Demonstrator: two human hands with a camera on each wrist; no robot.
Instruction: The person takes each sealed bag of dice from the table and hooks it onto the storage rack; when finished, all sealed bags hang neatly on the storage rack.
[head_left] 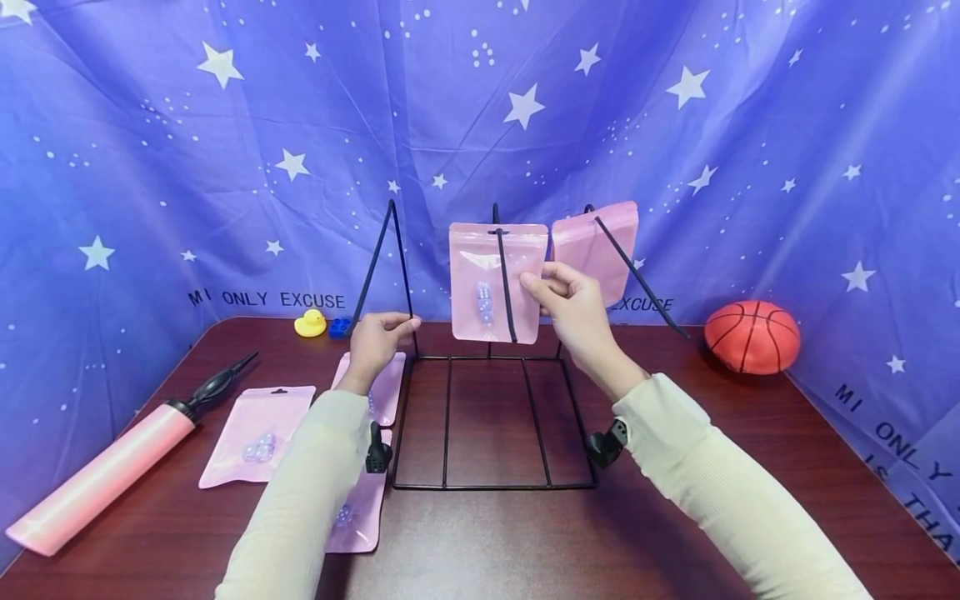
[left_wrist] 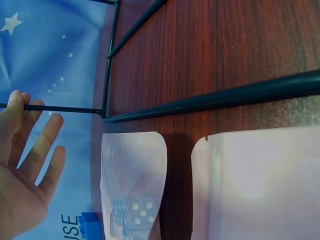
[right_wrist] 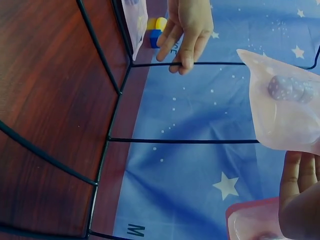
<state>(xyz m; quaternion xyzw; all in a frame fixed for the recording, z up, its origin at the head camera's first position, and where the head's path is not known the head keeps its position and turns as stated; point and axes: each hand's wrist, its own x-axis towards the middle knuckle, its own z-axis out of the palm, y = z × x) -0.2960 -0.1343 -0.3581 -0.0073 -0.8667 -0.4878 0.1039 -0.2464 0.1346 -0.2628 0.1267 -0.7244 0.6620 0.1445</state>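
Observation:
A black wire display rack (head_left: 446, 421) stands on the table with hooks on its uprights. On the middle hook hangs a pink zip pouch (head_left: 468, 258) with dice showing through its clear front. My right hand (head_left: 573, 312) pinches this pouch by its right edge. Another pink pouch (head_left: 600, 250) hangs from the right-hand hook. With thumb and finger, my left hand (head_left: 378, 343) pinches the rack's left upright (left_wrist: 65, 108); its other fingers are spread in the left wrist view. The left hook (head_left: 371, 258) bears no pouch.
Three pink pouches lie left of the rack: one flat (head_left: 232, 417), a far one (head_left: 390, 383) and a near one (head_left: 367, 508), both partly behind my left arm. Around them are a pink hand pump (head_left: 112, 475), a yellow duck (head_left: 310, 323), a blue block (head_left: 339, 327) and a red basketball (head_left: 752, 337).

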